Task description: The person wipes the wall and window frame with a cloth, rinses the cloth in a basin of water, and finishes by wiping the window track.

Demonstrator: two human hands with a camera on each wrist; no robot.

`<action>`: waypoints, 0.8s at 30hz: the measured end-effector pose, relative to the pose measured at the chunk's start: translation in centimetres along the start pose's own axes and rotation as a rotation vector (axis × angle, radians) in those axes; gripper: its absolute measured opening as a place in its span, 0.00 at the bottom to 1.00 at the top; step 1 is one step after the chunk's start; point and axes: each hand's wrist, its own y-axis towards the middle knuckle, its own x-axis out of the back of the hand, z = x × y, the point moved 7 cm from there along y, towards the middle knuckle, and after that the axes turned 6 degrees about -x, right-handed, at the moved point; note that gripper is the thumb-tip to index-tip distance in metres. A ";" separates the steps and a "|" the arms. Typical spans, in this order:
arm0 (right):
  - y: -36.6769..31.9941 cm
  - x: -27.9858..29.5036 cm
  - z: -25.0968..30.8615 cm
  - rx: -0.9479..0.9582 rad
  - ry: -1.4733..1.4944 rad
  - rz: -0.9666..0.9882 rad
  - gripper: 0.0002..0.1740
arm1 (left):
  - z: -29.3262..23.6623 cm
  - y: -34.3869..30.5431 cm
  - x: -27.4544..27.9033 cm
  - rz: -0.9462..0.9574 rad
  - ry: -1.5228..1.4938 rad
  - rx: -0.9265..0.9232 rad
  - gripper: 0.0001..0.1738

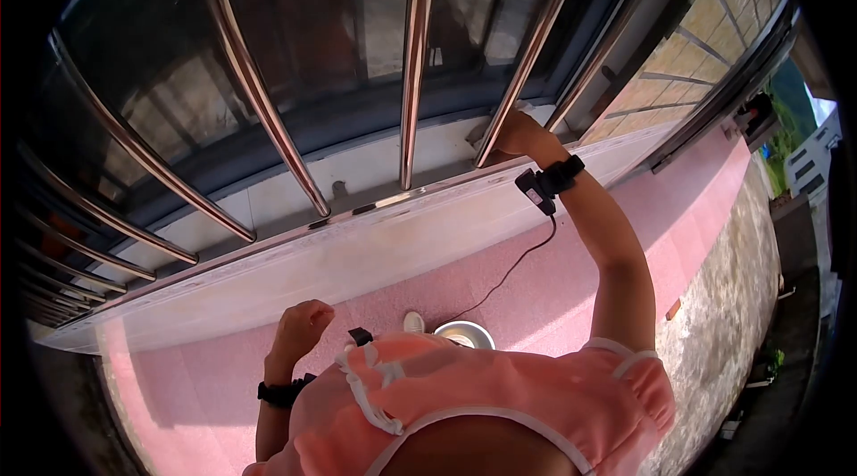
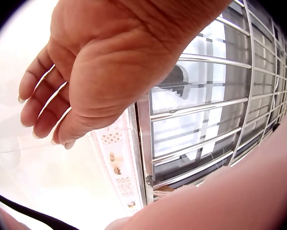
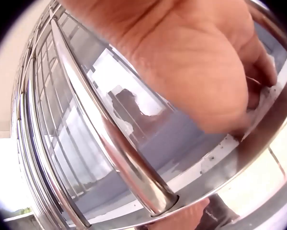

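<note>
My right hand (image 1: 520, 135) reaches between the metal window bars (image 1: 412, 57), low down at the sill (image 1: 357, 168). In the right wrist view its fingers curl downward over a whitish, cloth-like piece (image 3: 264, 99) against the sill. The palm hides most of that piece. My left hand (image 1: 303, 329) hangs in front of the wall below the window, holding nothing. Its fingers are loosely bent in the left wrist view, apart from the bars and the patterned tile border (image 2: 112, 139).
A pale bucket (image 1: 487, 333) stands on the pink floor (image 1: 366, 311) by a shoe (image 1: 413, 322). From the right wrist camera (image 1: 536, 190) a black cable (image 1: 513, 269) runs down past the wall. Dark window glass (image 1: 303, 21) lies behind the bars.
</note>
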 end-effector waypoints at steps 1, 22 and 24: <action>-0.8 0.7 2.5 0.065 -0.081 0.008 0.13 | 0.1 -0.1 -0.1 0.002 0.000 0.006 0.08; -7.7 5.3 6.5 0.042 -0.114 -0.226 0.07 | -0.2 0.3 -0.9 0.048 -0.030 -0.025 0.08; -9.6 7.6 9.2 0.037 -0.017 -0.172 0.04 | -0.2 0.6 -0.8 0.036 0.001 -0.052 0.08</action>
